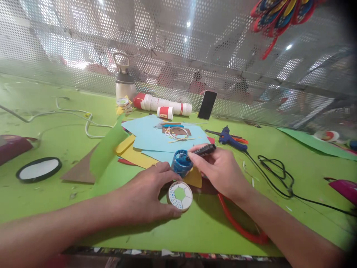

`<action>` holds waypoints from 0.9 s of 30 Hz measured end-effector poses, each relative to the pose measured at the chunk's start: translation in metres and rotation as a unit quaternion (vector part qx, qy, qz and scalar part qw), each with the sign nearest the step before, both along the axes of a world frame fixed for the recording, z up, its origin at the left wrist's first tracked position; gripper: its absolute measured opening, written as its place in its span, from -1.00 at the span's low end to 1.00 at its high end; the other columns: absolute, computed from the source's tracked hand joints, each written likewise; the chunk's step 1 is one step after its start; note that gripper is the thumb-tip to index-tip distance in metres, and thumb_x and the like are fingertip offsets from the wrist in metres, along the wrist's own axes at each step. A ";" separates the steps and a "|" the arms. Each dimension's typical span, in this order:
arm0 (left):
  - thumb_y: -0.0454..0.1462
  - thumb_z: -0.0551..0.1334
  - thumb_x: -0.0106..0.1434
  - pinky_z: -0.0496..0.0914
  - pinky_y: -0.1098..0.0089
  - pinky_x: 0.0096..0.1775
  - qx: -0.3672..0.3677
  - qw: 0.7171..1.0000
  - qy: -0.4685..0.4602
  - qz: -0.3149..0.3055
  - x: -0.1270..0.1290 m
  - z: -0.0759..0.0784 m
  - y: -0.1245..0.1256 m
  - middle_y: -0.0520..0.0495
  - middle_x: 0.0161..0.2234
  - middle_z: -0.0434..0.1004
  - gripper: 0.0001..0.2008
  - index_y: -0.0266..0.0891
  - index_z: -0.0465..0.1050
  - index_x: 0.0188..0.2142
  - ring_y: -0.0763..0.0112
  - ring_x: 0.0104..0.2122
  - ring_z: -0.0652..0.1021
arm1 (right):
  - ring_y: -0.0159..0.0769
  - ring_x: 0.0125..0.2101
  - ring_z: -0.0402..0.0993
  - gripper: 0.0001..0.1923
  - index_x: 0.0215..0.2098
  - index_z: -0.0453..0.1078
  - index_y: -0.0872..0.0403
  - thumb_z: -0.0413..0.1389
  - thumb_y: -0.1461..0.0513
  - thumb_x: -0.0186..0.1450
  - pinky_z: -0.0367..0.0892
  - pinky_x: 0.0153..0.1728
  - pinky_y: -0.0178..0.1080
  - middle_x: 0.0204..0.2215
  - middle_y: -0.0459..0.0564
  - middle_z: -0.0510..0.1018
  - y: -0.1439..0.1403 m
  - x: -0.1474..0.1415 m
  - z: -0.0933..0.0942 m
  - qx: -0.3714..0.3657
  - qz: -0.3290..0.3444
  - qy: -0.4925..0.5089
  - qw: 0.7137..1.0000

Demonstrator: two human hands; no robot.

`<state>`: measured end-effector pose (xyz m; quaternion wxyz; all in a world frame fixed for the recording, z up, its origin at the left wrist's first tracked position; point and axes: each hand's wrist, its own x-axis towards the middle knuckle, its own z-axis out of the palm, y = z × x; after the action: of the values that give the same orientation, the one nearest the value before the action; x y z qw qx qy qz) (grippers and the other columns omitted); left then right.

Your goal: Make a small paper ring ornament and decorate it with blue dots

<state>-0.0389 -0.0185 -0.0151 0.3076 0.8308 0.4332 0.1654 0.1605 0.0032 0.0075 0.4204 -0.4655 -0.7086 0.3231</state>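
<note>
My right hand (220, 167) grips a black marker (205, 149), slanted so that its lower end reaches the mouth of a small blue jar (181, 169). The jar's inside is blue, but its contents are hard to make out. Just in front of it is a round white disc (187, 191) with a green hexagon in the middle and dividing lines; blue dots fill some left sections. My left hand (147, 190) curls round the disc's left side, thumb at its lower edge and fingers by the jar. A ring shows on one finger.
Blue paper sheets (147, 137) and yellow paper (136, 158) lie behind the jar. A blue glue gun (230, 139) trails a black cord (275, 190) on the right. A phone (207, 105), paper cup (165, 112) and white tube (164, 104) stand or lie near the perforated screen.
</note>
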 end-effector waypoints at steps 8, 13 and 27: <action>-0.10 0.37 0.07 0.37 0.19 -0.07 -0.002 1.000 0.003 -0.004 -0.002 0.002 0.000 -0.09 -0.13 0.40 -0.59 -0.14 0.51 -0.09 0.18 -0.15 0.46 | -0.47 -0.55 0.35 -0.88 -0.34 0.51 0.11 0.21 0.20 0.28 0.31 -0.51 -0.38 -0.55 -0.15 0.48 -0.005 0.005 0.008 0.024 -0.021 0.028 0.999; -0.11 0.37 0.07 0.38 0.23 -0.10 0.002 1.000 -0.004 -0.006 0.000 0.001 0.002 -0.08 -0.14 0.40 -0.62 -0.14 0.51 -0.11 0.21 -0.17 0.47 | -0.49 -0.62 0.31 -0.88 -0.34 0.52 0.06 0.25 0.17 0.26 0.26 -0.61 -0.40 -0.60 -0.17 0.44 -0.009 0.016 0.015 0.026 -0.040 0.153 0.987; -0.09 0.37 0.08 0.38 0.28 -0.10 -0.001 1.000 -0.006 -0.004 -0.002 -0.001 0.000 -0.05 -0.13 0.41 -0.58 -0.10 0.50 -0.06 0.23 -0.16 0.48 | -0.53 -0.70 0.21 -0.85 -0.46 0.48 0.21 0.22 0.26 0.23 0.16 -0.73 -0.47 -0.70 -0.13 0.38 -0.002 0.023 0.020 -0.184 -0.024 0.345 0.920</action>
<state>-0.0411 -0.0187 -0.0161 0.3122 0.8313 0.4279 0.1685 0.1839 0.0016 0.0273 0.5532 -0.4116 -0.4365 0.5780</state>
